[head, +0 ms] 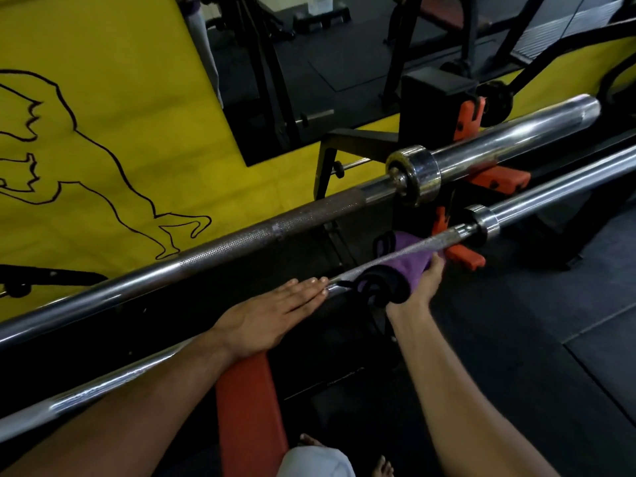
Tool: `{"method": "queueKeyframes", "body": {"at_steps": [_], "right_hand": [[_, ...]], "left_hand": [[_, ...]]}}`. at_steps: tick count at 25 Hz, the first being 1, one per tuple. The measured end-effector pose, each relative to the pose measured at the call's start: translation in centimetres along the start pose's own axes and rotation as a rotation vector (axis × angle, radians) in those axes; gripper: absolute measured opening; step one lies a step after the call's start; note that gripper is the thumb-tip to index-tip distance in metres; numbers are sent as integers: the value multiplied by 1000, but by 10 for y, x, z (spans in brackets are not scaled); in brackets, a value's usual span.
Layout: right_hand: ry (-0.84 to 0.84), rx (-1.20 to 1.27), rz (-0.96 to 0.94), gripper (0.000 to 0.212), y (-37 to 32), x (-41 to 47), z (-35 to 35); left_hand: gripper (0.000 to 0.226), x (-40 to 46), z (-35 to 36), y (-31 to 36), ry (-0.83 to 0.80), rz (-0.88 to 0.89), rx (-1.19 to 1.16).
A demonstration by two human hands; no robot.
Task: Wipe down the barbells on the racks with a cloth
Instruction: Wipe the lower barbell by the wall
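Note:
Two chrome barbells lie across the rack, running from lower left to upper right. The upper barbell (241, 242) has a knurled middle and a thick collar. My left hand (272, 311) rests flat with straight fingers on the lower barbell (103, 387). My right hand (421, 284) grips a purple cloth with black trim (402, 266), which is wrapped under and around the lower barbell near its collar (485, 223).
Orange rack hooks (495, 179) hold the bars on the black upright (433, 101). A red bench pad (251, 407) sits below the lower barbell. A yellow wall with a black outline drawing is at the left. Black floor mats lie at the right, and my bare feet show at the bottom.

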State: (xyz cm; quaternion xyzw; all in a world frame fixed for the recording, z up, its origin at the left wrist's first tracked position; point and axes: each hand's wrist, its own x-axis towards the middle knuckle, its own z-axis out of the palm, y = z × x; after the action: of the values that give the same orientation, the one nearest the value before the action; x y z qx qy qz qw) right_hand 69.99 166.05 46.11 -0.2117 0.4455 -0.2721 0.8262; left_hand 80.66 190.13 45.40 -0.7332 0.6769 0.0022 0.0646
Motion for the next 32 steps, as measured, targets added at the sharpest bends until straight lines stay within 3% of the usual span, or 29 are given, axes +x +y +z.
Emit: {"method": "queueKeyframes", "body": {"at_steps": [3,7,10,13,15,20,25,28,32], "right_hand": [[-68,-261,14,41,35,-15,-25],[-346,-769,-87,29,29,-62,-64],[-614,-1258,-373,41,-6,-89,-60],[-760,-1534,-754,31,-28,-94,-32],[-832,-1688,-902,34,-24,-83,-11],[-949,-2249,-1337,61,37,-34,10],[-1077,-2192,-1391,76,71,-40,49],[-1217,-2123,-1532,67,115,-59,50],[-1277,-2052,-1655,61,55,-15,28]], "left_hand": [[74,-2,3,2,-8,-2,-39],[68,-1,1,1,23,-59,-110],[63,-20,-4,11,158,-360,-225],[63,-69,-3,25,275,-703,-233],[65,-100,3,28,269,-866,-133],[63,-119,19,34,184,-936,-37],[63,-117,13,35,158,-974,-68],[65,-118,11,32,144,-980,-58],[62,-122,14,37,160,-1136,-99]]}}
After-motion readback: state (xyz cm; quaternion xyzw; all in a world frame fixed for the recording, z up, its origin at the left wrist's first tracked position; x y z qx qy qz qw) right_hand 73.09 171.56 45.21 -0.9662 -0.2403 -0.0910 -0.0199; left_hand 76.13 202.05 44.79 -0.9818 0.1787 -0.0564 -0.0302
